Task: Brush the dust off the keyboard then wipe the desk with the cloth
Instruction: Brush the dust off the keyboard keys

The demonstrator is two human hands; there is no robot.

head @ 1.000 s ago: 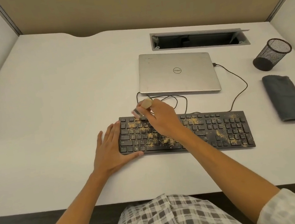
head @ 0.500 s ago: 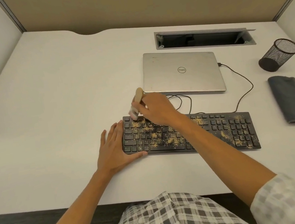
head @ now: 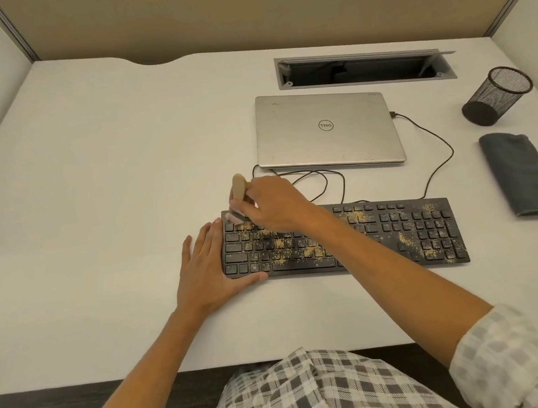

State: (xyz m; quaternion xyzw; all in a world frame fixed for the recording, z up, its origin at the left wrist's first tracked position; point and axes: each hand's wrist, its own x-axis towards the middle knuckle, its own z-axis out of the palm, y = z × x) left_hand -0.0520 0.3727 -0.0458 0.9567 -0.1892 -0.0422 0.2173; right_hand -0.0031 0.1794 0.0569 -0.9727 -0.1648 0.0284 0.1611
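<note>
We are looking down at the black keyboard [head: 362, 239], which is lying flat on the white desk [head: 104, 199] right in front of us, its keys speckled with tan dust [head: 408, 243] in patches on the left half and over the number pad. Our right hand [head: 274, 203] is reaching across the keyboard to its far left corner and is curling its fingers round a small brush [head: 238, 191]; the pale wooden handle is sticking up and away from us, and the bristle end is touching the top row of keys, though blur is hiding the bristles themselves. Our left hand [head: 207, 267] is lying flat with straight fingers, pressing against the keyboard's left edge, the thumb running along its near edge.

Just behind the keyboard a closed silver laptop [head: 326, 130] is sitting, with a dark cable [head: 433, 153] looping from its right side toward the keyboard. The folded grey cloth [head: 526, 178] is lying untouched on the desk, well apart to the right of the keyboard, and a black mesh pen cup [head: 496, 95] is standing just behind it. A grey cable tray opening [head: 362, 68] is sitting in the desk beyond the laptop. Our checked shirt [head: 323, 400] is showing at the near edge.
</note>
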